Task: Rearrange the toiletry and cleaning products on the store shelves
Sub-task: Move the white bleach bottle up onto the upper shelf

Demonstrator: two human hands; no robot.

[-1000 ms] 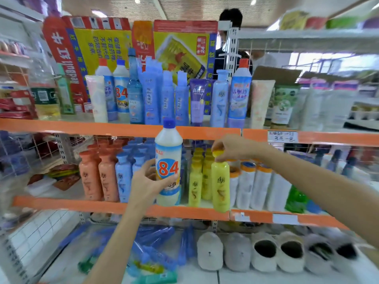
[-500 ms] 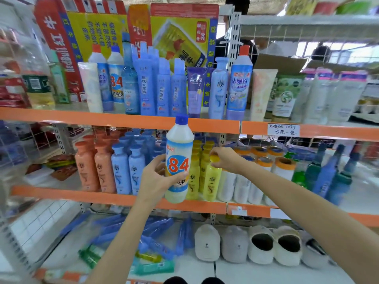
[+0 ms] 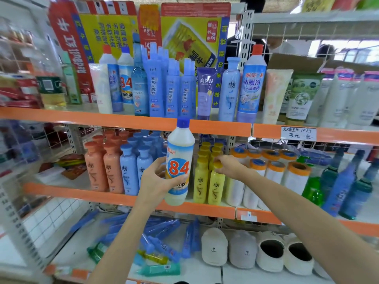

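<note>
Your left hand [image 3: 158, 181] grips the white "84" bottle [image 3: 179, 162] around its lower body — upright, blue cap at 12 o'clock, held in front of the middle shelf [image 3: 127, 199]. At its 3 o'clock, your right hand [image 3: 229, 167] pinches the cap of the front yellow bottle [image 3: 216, 186], which stands on that shelf just beside another yellow bottle [image 3: 200, 181]. Blue bottles [image 3: 133, 171] stand at the 84 bottle's 9 o'clock.

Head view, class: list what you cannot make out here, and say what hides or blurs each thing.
- Lower label of the 84 bottle: covered by the left hand.
- Cap of the front yellow bottle: partly under the right hand.
- Gap behind the 84 bottle on the middle shelf: hidden by that bottle.
- Goods at the far left: blurred.
- Handwritten price tag: too small and smeared to read fully.
</note>
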